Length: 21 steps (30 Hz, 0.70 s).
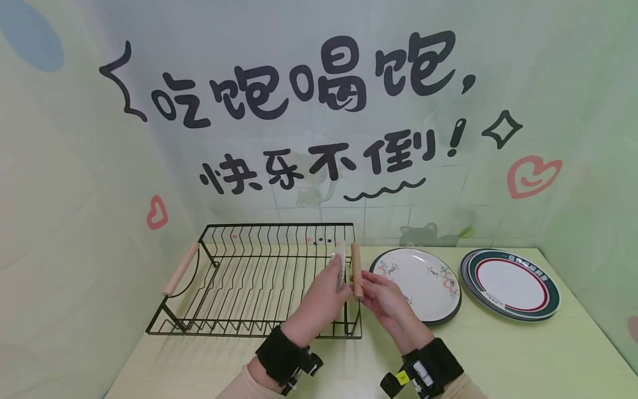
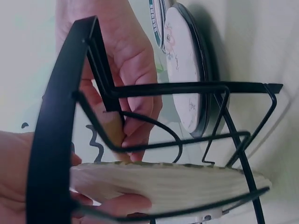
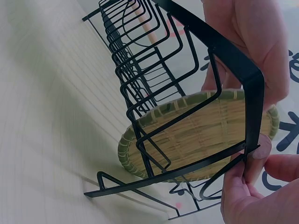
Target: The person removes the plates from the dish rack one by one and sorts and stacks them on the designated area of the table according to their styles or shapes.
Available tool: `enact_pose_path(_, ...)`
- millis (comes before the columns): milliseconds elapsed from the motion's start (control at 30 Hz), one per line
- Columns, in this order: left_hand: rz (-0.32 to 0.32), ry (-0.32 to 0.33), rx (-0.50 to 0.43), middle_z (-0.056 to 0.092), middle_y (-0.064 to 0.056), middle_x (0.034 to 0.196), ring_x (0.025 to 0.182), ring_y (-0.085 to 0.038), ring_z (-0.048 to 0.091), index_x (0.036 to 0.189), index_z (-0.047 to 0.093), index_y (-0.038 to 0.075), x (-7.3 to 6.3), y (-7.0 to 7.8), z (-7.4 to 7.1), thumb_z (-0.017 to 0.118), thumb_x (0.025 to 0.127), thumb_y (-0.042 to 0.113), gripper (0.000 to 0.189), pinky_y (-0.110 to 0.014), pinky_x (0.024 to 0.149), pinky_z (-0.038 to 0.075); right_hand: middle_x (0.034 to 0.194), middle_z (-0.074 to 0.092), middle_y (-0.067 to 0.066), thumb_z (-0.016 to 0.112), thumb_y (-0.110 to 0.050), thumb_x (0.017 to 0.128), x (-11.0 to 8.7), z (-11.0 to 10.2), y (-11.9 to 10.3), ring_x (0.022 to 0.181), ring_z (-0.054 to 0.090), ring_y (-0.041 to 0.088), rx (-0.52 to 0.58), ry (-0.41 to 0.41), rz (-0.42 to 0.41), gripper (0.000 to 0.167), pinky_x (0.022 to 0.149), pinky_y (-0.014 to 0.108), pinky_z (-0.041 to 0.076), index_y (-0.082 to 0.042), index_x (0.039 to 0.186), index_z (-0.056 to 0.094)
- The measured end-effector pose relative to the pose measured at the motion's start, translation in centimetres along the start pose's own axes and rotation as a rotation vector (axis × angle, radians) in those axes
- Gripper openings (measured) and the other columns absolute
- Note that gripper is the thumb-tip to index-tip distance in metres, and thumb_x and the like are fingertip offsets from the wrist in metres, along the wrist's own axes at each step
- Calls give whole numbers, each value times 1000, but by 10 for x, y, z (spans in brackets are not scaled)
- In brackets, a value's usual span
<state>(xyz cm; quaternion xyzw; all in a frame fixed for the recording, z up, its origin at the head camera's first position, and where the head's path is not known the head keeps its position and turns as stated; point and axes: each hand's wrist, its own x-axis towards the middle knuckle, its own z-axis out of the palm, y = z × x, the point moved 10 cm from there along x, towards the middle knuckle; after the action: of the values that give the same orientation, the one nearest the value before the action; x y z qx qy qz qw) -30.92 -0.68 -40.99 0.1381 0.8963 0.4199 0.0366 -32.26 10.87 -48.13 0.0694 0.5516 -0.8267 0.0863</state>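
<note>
A black wire dish rack (image 1: 279, 224) stands on the table with a wooden handle at each end. My left hand (image 1: 321, 291) reaches over its right end and holds a round woven bamboo plate (image 3: 201, 135) upright between the wires. That plate has a green wrapped rim and a straw-coloured face in the right wrist view; its paler ribbed side shows in the left wrist view, with fingers against it. My right hand (image 1: 391, 305) pinches the right wooden handle (image 1: 356, 271) from outside, thumb and fingertips at its near end.
Right of the rack lies a white plate with floral drawings (image 1: 416, 277), on a dark-rimmed one. Farther right is a stack of plates with a green and red-ringed top plate (image 1: 518, 282). A printed cloth backdrop (image 1: 319, 127) rises behind the table.
</note>
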Motion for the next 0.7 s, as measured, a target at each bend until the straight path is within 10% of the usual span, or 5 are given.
enact_pose_path(133,-24,16,-67,56,-20,114,55,-15,45,153,11,9,1,-8,-11,54,91,11,75,-27,48,44,128,55,26,52,-5,94,-1,1,-1,98,66,17,-6,-31,-18,46,81,23,53,11,136,41)
enact_pose_path(233,-41,39,-133,56,-24,112,59,-16,49,153,11,8,1,-15,-19,52,91,10,74,-28,48,45,124,59,23,55,-8,93,-5,3,-4,98,65,17,0,-68,-41,48,82,23,53,12,135,41)
enact_pose_path(467,-75,111,-316,31,-25,149,124,-36,45,152,13,5,0,-37,-36,47,92,8,69,-27,56,46,125,58,24,52,-6,94,-4,2,-3,96,65,16,-5,-55,-27,47,80,23,53,11,136,40)
enact_pose_path(700,-113,142,-402,33,-24,148,97,-34,57,151,14,6,-4,-52,-54,42,93,8,65,-25,52,46,123,59,22,48,-3,96,-4,2,-1,91,66,14,7,-27,-5,43,79,22,53,9,136,42)
